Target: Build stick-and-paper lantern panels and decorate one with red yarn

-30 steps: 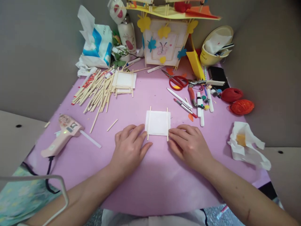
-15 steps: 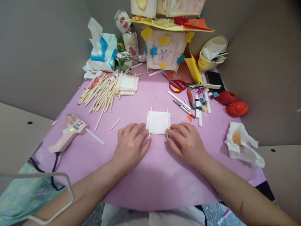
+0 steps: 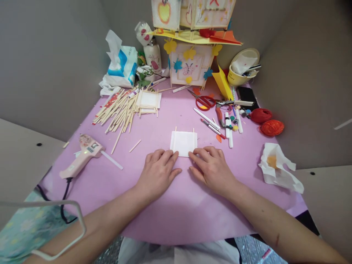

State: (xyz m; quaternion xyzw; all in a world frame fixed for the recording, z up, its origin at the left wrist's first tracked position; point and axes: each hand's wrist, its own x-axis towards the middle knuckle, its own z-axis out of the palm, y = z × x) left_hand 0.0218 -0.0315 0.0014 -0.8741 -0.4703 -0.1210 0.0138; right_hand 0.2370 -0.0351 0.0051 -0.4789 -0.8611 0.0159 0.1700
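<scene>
Both hands lie flat on the pink table cover (image 3: pixel 170 216), palms down and fingers loosely spread, grasping nothing: the left hand (image 3: pixel 158 172) has its fingertips touching the near left corner of the small white paper square glued on two thin wooden sticks (image 3: pixel 183 143), and the right hand (image 3: pixel 212 168) has its fingertips on the near right corner. This one square lies in the middle of the table, just beyond the two hands. At the left lies one pink hot glue gun (image 3: pixel 82 155) with a white glue stick coming out of it, and one short loose stick (image 3: pixel 135 145) lies between it and the square. Farther back there is a pile of many wooden sticks (image 3: pixel 118 109), too many to count, with a stack of similar paper frames (image 3: pixel 149 101) beside it. At the right I count one pair of red scissors (image 3: pixel 205 101), two balls of red-orange yarn (image 3: pixel 266 121) and one crumpled white tissue (image 3: pixel 277 167)
</scene>
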